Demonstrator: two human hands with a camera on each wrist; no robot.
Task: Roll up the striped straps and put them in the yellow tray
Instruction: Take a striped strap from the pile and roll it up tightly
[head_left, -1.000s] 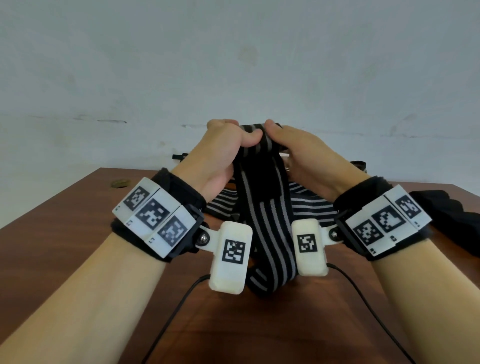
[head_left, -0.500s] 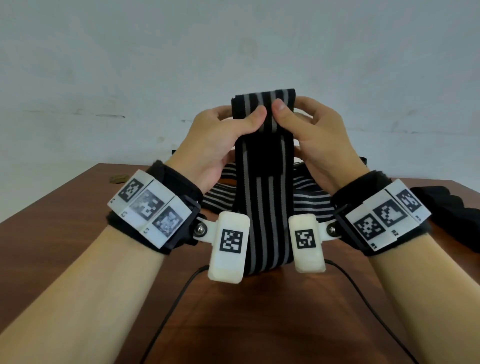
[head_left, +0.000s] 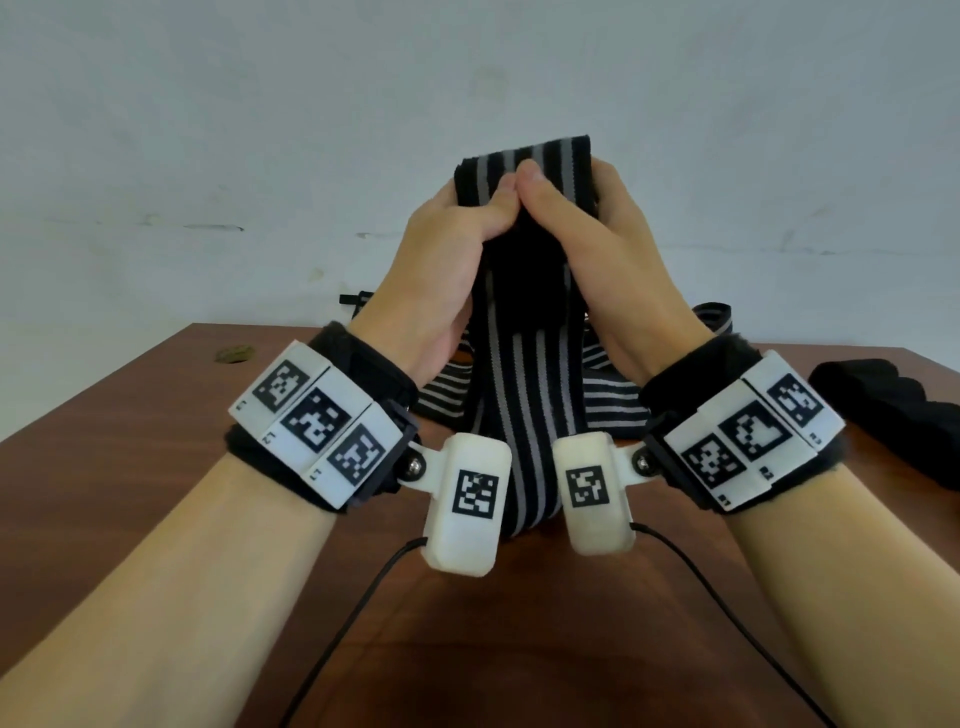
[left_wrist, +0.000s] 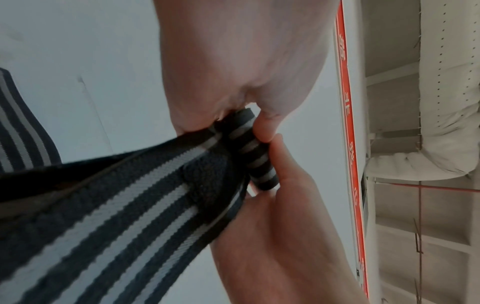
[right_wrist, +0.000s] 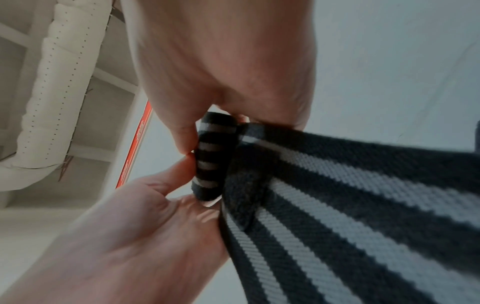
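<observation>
Thumbs of your left hand and right hand pinch the striped strap upright above the worktop, fingers curled behind, to start the roll.

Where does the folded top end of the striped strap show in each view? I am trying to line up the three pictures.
Head: the folded end sits top centre, above both thumbs, held by the left hand and right hand.
Left wrist: centre right, a short striped roll.
Right wrist: centre left, the same roll.
Shared landmark: the black patch on the strap just below the fold.
</observation>
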